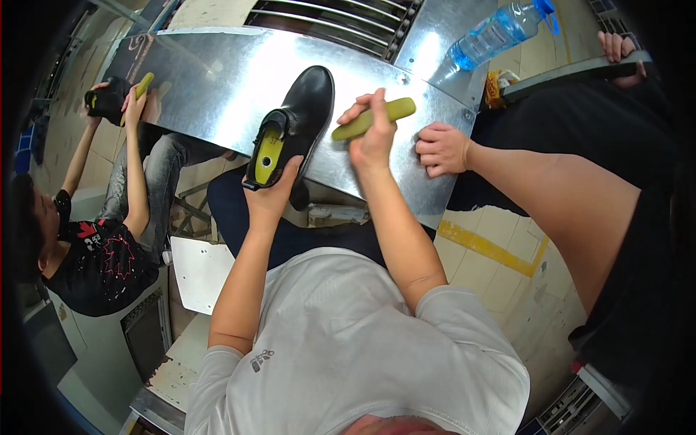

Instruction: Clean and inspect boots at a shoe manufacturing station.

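A black leather shoe (pixel 310 98) rests on the metal table, toe pointing away from me. My left hand (pixel 277 197) grips it by the heel, with the thumb along its side. Inside its opening shows a yellow-green footbed (pixel 269 142) with a round hole near the heel. To the right, just over the tabletop, my right hand (pixel 374 138) is closed around a loose yellow-green insole (pixel 400 109). Both ends of that insole stick out past my fingers. It is apart from the shoe.
The shiny metal table (pixel 210 72) has metal rollers (pixel 330 25) beyond it. At the far right lies a blue water bottle (pixel 500 32). A co-worker's fist (pixel 442 148) rests on the table at right. At left another person holds a black shoe (pixel 109 100) and a yellow-green insole (pixel 144 85).
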Demonstrator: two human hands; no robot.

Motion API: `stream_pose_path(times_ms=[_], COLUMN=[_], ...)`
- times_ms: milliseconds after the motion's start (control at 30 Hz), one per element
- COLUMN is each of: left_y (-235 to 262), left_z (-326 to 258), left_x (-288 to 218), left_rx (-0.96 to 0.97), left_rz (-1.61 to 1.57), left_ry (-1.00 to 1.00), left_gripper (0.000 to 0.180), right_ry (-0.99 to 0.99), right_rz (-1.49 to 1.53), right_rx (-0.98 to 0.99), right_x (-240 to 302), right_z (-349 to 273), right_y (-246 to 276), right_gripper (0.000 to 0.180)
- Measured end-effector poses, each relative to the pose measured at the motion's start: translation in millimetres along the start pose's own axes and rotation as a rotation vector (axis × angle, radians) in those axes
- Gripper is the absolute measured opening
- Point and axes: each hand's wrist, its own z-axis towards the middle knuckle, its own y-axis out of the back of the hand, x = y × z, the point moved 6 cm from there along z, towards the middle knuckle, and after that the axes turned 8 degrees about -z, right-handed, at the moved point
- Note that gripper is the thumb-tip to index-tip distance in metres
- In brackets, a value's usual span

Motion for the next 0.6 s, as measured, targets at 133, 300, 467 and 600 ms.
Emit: stream_pose_path(times_ms=[133,300,467,600], left_y=[-2,29,103,196], left_z=[7,5,-24,-71], left_x=[1,8,-29,-103], left_rx=[-0.042,-0.085,-0.223,-0.43], left_rz=[-0.145,-0.172,-0.086,0.301], left_ry=[0.027,0.255,0.194,-0.01], left_gripper=[0.026,0.033,0.045,0.047], right_ry=[0.12,0.277,0.191,0.15], right_rz=[-0.228,-0.529,-0.506,-0.478], right_rx=[-0.085,0.105,0.111,0.029], right_x=[3,-18,-24,-23], right_z=[37,38,44,71], right_y=[27,35,53,73], right_gripper=[0.045,0.032,0.027,0.033])
